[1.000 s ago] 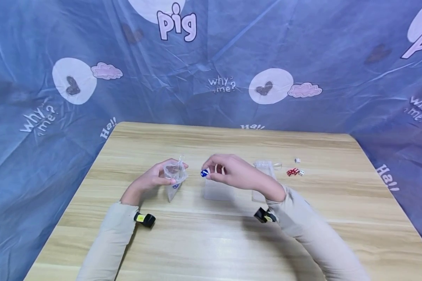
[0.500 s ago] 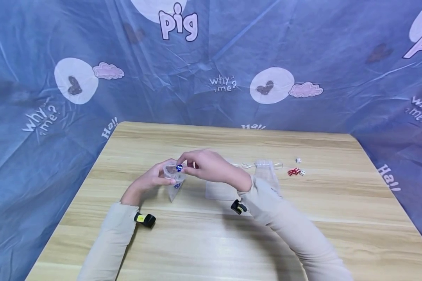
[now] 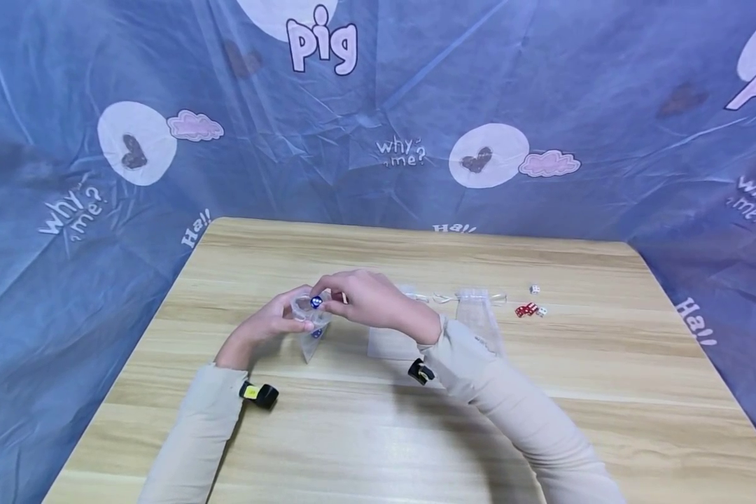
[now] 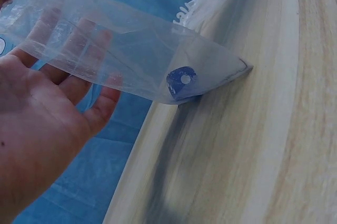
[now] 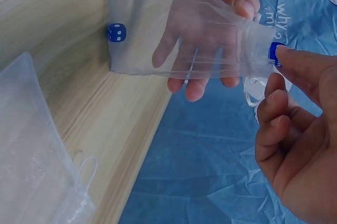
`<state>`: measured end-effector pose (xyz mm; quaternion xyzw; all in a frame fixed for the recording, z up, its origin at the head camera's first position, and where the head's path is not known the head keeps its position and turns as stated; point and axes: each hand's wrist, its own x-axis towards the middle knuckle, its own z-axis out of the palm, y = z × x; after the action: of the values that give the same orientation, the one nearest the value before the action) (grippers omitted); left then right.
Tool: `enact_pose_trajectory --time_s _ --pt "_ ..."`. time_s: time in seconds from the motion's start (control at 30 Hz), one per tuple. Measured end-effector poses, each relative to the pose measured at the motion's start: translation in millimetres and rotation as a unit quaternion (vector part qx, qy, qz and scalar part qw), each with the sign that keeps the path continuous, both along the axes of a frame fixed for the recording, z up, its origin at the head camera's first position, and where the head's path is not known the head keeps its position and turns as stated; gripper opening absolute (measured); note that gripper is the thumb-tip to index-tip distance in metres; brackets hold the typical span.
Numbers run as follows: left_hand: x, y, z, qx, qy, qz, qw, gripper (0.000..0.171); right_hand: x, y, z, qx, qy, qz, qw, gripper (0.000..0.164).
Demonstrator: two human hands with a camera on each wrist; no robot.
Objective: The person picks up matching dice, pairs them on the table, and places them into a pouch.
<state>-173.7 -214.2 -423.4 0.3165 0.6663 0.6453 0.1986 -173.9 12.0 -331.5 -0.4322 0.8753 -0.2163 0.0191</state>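
My left hand (image 3: 271, 322) holds a sheer drawstring bag (image 3: 310, 343) near its mouth, fingers behind the see-through fabric. The bag's mouth gapes and its lower corner hangs down at the tabletop. Inside at the bottom lies a blue die (image 5: 117, 32) with white pips, which also shows through the fabric in the left wrist view. Between thumb and forefinger, my right hand (image 3: 368, 301) pinches another blue die (image 3: 316, 302) right at the bag's opening. Part of that die is covered by the fingertips in the right wrist view.
Two more sheer bags lie flat on the wooden table (image 3: 353, 434): one (image 3: 390, 341) partly under the right forearm, another (image 3: 477, 315) to its right. Farther right are red dice (image 3: 526, 309) and white dice (image 3: 535, 289). A printed blue cloth (image 3: 327, 182) hangs behind.
My right hand has moved left with the pinched blue die, from beside the bag to its mouth. The left hand and its bag have hardly moved.
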Motion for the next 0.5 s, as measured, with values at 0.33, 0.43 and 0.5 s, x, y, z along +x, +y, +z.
enact_pose_trajectory --time_s 0.33,0.43,0.5 --pt "-0.3 -2.9 -1.9 0.008 -0.016 -0.001 0.9998 0.047 -2.0 -1.9 -2.2 0.005 -0.008 -0.02 1.0 0.022" --pt "-0.5 -2.8 -1.8 0.006 -0.017 -0.002 0.9998 0.045 -2.4 -1.4 -1.7 0.003 -0.007 -0.021 1.0 0.023" --pt "-0.4 -2.3 -1.5 0.001 -0.016 0.0 0.9999 0.044 -2.7 -0.5 -1.1 0.0 -0.01 -0.023 1.0 0.022"
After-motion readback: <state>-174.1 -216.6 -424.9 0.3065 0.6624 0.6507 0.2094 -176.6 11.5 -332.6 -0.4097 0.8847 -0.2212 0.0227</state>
